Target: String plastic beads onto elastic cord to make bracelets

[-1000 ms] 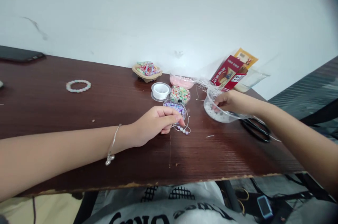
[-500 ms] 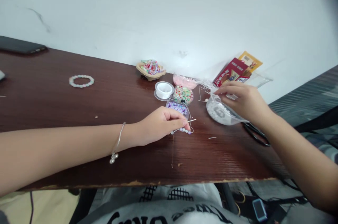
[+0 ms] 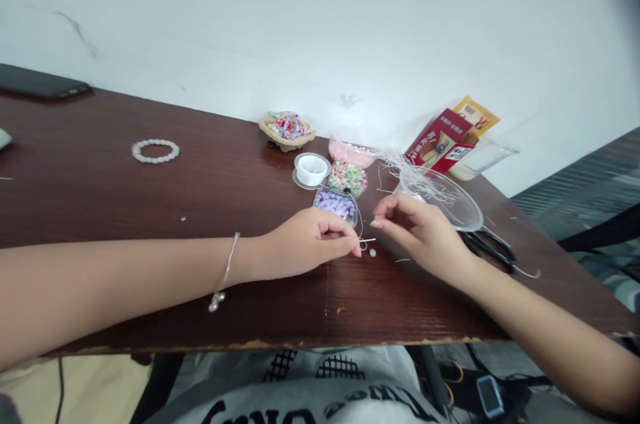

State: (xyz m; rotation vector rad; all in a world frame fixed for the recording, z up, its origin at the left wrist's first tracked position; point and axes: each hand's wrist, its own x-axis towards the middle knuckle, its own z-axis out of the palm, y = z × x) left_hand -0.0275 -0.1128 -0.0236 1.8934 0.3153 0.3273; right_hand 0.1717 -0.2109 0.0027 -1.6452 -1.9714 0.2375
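Observation:
My left hand (image 3: 313, 244) is closed, thumb and forefinger pinching a thin white cord (image 3: 368, 240) whose tip sticks out to the right. A pale bead (image 3: 373, 253) shows just past those fingertips; whether it is threaded I cannot tell. Facing them across a small gap, my right hand (image 3: 423, 232) has its thumb and forefinger brought together; what is between them is too small to make out. Behind the left hand is a clear box of purple beads (image 3: 334, 203). The clear round tub (image 3: 473, 212) lies behind my right hand, which partly hides it.
Along the wall stand a spool of white cord (image 3: 311, 171), green-and-red beads (image 3: 347, 177), pink beads (image 3: 351, 154), a small dish of colourful beads (image 3: 287, 131) and a red packet (image 3: 440, 141). A finished bracelet (image 3: 155, 151) lies left. Black-handled scissors (image 3: 487, 249) lie right.
My right hand has moved from the clear tub leftward and down, close to my left hand. The tub has shifted and stands tilted. My left hand stays nearly in place, keeping its pinch.

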